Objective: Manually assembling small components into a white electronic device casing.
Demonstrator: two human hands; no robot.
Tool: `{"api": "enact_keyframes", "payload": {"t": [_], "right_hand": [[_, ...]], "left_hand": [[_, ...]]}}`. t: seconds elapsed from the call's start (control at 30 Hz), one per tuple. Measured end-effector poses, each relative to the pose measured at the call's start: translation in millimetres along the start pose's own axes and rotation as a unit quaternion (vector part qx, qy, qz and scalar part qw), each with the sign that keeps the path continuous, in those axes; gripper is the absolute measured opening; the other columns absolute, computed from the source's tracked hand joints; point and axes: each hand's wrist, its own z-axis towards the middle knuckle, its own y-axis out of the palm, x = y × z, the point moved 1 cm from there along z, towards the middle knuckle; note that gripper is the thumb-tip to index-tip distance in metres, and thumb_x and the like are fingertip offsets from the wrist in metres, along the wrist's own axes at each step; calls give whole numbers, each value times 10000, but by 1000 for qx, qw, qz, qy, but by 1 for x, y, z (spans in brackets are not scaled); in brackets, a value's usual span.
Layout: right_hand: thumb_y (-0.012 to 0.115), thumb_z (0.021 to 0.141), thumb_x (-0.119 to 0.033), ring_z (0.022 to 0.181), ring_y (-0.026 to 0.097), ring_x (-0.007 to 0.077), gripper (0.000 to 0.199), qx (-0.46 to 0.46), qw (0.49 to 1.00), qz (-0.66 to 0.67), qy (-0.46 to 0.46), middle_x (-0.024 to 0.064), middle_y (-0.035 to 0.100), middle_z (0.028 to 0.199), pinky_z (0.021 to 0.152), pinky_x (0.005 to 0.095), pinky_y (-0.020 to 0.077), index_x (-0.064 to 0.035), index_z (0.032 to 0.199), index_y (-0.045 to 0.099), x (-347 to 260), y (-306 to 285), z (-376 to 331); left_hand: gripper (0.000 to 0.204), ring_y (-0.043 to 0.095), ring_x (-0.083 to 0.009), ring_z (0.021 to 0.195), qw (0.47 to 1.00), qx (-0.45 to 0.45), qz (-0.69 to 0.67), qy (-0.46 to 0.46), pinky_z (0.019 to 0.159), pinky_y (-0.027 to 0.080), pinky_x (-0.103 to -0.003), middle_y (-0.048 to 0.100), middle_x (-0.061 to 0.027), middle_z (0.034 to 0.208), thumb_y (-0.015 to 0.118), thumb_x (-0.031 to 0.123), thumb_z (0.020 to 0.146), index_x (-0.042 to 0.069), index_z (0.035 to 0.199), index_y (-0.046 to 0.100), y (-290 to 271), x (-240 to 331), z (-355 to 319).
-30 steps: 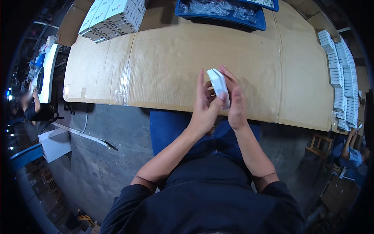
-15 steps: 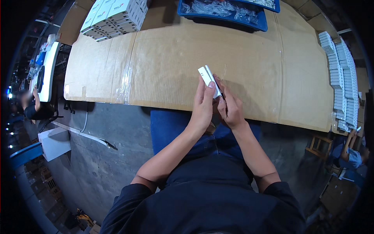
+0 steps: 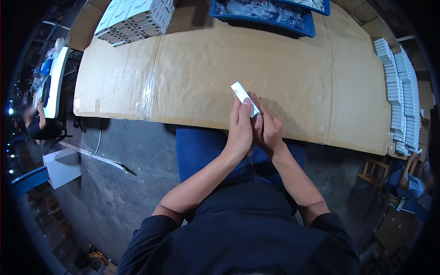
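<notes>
A slim white carton (image 3: 240, 92) is held just above the near edge of the cardboard-covered table, slanting up and to the left. My left hand (image 3: 239, 126) is closed round it, with the thumb lying along its upper face. Against its near right end, my right hand (image 3: 270, 128) is closed too, with fingertips pressed to the carton. The carton's long side looks shut, and its underside is hidden by my fingers.
Stacked white boxes (image 3: 133, 20) stand at the far left of the tabletop (image 3: 206, 78). Blue trays (image 3: 263, 25) at the back hold clear plastic bags. Long rows of small cartons (image 3: 403, 91) line the right side. One person sits at far left, another at far right.
The carton's raised flap along its right side has come down flat against it. Both hands and the carton have shifted only slightly.
</notes>
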Motion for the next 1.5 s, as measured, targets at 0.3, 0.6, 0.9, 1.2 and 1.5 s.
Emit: {"api": "enact_keyframes", "payload": {"t": [0.3, 0.6, 0.9, 1.2, 1.5], "right_hand": [[480, 983, -46, 1113, 722, 376, 405, -2, 1000, 11, -2, 238, 681, 1310, 926, 413, 602, 112, 1337, 599, -3, 3, -1], [469, 1014, -82, 1220, 668, 393, 432, -25, 999, 42, 12, 250, 622, 1397, 1016, 425, 553, 89, 1399, 561, 0, 5, -10], [566, 1070, -354, 1414, 503, 309, 582, -64, 914, 350, 194, 180, 507, 1538, 1164, 409, 400, 18, 1508, 471, -6, -35, 23], [704, 966, -333, 1287, 583, 309, 628, -34, 968, 227, 100, 209, 565, 1429, 1065, 400, 470, 28, 1451, 534, -7, -39, 29], [666, 962, -489, 1269, 588, 410, 755, -34, 988, 147, -25, 277, 540, 1430, 1064, 446, 483, 90, 1427, 534, 2, -27, 20]], "left_hand": [[497, 486, -57, 842, 1000, -4, -12, -5, 691, 447, -216, 525, -2, 975, 422, 343, 1133, 62, 1538, 359, -4, 2, -3], [481, 511, -94, 991, 999, -15, 38, -29, 859, 458, -247, 555, -33, 1122, 423, 314, 1125, 50, 1526, 402, -19, -6, -4], [954, 367, -317, 1486, 967, -167, 135, 135, 1225, 295, -440, 310, -202, 1621, 533, 38, 930, 103, 1676, -58, -18, 7, 4], [821, 489, -306, 1394, 988, -146, 37, -42, 1167, 382, -429, 400, -191, 1566, 489, 522, 1044, 72, 1642, 152, -24, 17, 5], [656, 675, -175, 1059, 974, -89, -50, -202, 908, 556, -332, 650, -81, 1205, 391, 614, 1079, 68, 1426, 496, -7, 12, -11]]}}
